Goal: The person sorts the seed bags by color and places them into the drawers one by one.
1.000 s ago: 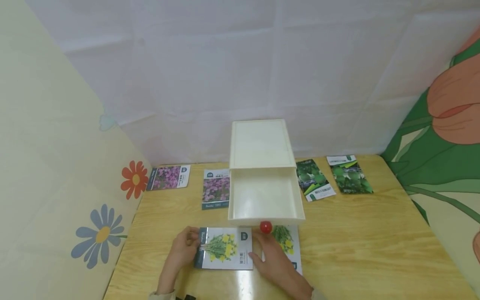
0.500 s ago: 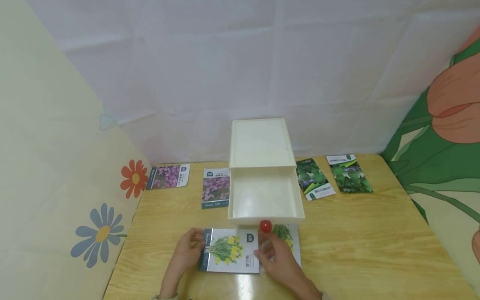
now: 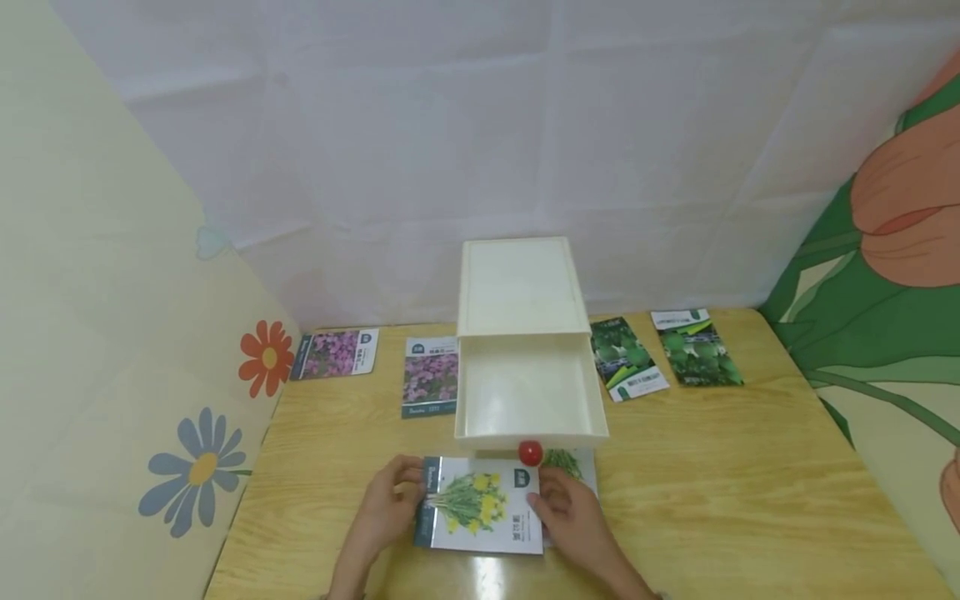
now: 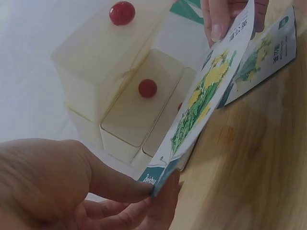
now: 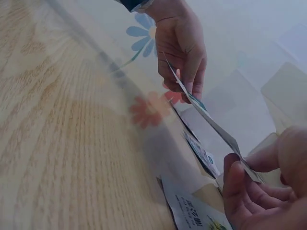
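Observation:
A white seed packet (image 3: 480,506) printed with a yellow-flowered plant is held between both hands, above the tabletop. My left hand (image 3: 390,504) pinches its dark blue end between thumb and fingers. At the opposite end, my right hand (image 3: 573,517) grips the white edge, thumb on one face and fingers on the other. A second yellow-flower packet (image 4: 264,57) lies on the table under the right hand, partly hidden. Just beyond the hands, a white drawer (image 3: 528,387) with a red knob (image 3: 530,452) is pulled out of its cabinet (image 3: 523,287), and nothing shows inside it.
Two purple-flower packets, one at the far left (image 3: 335,354) and one (image 3: 431,379) beside the cabinet, lie on the wooden table (image 3: 712,483). To the right are two green-leaf packets (image 3: 628,358). Lower drawers (image 4: 139,105) with red knobs sit beneath the open one.
Both hands have moved rightward and slightly nearer with the held packet, which now covers more of the second yellow-flower packet. The drawer and other packets stay put.

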A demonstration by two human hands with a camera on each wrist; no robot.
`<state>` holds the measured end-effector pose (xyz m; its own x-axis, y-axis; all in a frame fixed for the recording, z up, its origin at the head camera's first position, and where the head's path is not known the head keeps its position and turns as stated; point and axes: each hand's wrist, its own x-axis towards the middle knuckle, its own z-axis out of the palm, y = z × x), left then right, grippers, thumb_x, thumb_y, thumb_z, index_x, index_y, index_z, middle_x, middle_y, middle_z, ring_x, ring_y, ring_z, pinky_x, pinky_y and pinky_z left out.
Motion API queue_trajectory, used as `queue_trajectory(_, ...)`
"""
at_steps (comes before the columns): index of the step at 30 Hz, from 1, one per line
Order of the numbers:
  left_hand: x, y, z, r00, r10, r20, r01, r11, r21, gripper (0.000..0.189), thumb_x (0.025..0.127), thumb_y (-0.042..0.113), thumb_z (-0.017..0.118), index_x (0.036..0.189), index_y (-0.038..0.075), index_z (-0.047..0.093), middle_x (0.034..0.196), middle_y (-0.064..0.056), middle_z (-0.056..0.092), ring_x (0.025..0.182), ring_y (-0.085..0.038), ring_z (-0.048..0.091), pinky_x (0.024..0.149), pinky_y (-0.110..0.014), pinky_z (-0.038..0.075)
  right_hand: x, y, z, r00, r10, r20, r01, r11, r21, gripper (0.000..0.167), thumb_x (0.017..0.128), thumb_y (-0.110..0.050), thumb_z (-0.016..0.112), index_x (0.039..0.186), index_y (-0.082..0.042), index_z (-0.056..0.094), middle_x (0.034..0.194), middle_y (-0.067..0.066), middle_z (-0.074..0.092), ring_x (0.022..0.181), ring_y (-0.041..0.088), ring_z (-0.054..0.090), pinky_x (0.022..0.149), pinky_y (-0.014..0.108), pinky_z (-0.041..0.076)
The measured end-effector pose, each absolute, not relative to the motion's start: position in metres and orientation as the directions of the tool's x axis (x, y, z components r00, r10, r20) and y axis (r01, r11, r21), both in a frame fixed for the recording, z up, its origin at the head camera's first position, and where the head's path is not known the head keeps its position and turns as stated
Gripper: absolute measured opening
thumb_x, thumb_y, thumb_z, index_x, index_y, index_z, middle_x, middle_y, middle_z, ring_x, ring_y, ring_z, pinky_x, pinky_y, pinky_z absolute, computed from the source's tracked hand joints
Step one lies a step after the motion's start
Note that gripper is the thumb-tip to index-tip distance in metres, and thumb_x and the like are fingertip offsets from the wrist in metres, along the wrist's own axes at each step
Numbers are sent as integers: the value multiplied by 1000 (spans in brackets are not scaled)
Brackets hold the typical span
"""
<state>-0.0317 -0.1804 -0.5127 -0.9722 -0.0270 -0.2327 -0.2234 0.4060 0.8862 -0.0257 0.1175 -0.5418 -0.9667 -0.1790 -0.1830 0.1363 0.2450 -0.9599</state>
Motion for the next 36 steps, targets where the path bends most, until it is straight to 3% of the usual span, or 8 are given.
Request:
queue_trajectory(3, -31, -178, -510, -965, -8, -263, -248, 353, 902, 31, 97, -8, 62, 128, -3, 62, 116, -21, 70, 87, -24, 72, 65, -33, 62, -26, 123, -538, -954, -179, -242, 194, 246, -950, 41, 100, -16, 74, 133, 6, 61, 110, 14, 72, 102, 31, 77, 73, 28, 67)
queue_trajectory(5, -31, -177, -508, -964, 11, -266, -248, 327, 912, 31, 98, -8, 62, 128, -4, 61, 116, -23, 69, 84, -23, 72, 63, -32, 62, -27, 126, -535, -946, -175, -272, 225, 248, -942, 37, 101, -18, 73, 129, 4, 63, 105, 12, 72, 95, 26, 77, 68, 29, 66)
queue_trajectory(9, -29, -176, -506, -957, 52, -284, -259, 285, 923, 27, 100, -6, 61, 127, -6, 60, 116, -22, 68, 82, -22, 72, 64, -33, 64, -27, 133, -530, -937, -166, -306, 260, 252, -932, 28, 102, -17, 71, 122, 1, 65, 101, 10, 71, 88, 21, 74, 67, 28, 64)
queue_trajectory(16, -25, -172, -501, -941, 126, -313, -279, 232, 932, 23, 103, 3, 63, 124, -5, 60, 113, -19, 69, 81, -22, 73, 67, -34, 65, -23, 146, -520, -933, -149, -328, 287, 245, -926, 27, 103, -14, 67, 122, 4, 65, 103, 10, 73, 87, 19, 72, 70, 27, 61)
queue_trajectory(24, -21, -166, -495, -933, 181, -313, -280, 185, 942, 22, 103, 4, 65, 122, -5, 59, 108, -16, 67, 77, -20, 71, 63, -31, 64, -17, 156, -509, -910, -158, -382, 346, 213, -914, 26, 104, -12, 65, 123, 6, 63, 98, 10, 72, 79, 20, 69, 63, 28, 60)
queue_trajectory(32, -20, -161, -491, -918, 221, -329, -290, 193, 937, 19, 103, 7, 65, 120, -2, 61, 105, -12, 66, 72, -19, 69, 62, -34, 65, -11, 166, -505, -900, -170, -401, 371, 185, -910, 22, 104, -11, 64, 118, 7, 63, 91, 8, 73, 70, 15, 64, 59, 25, 56)
queue_trajectory(36, -21, -160, -485, -918, 238, -318, -276, 194, 941, 17, 104, 6, 64, 119, -2, 60, 104, -12, 65, 71, -19, 69, 64, -41, 67, -13, 170, -501, -912, -209, -353, 319, 179, -931, 20, 104, -9, 64, 115, 9, 63, 88, 9, 75, 66, 14, 64, 57, 25, 56)
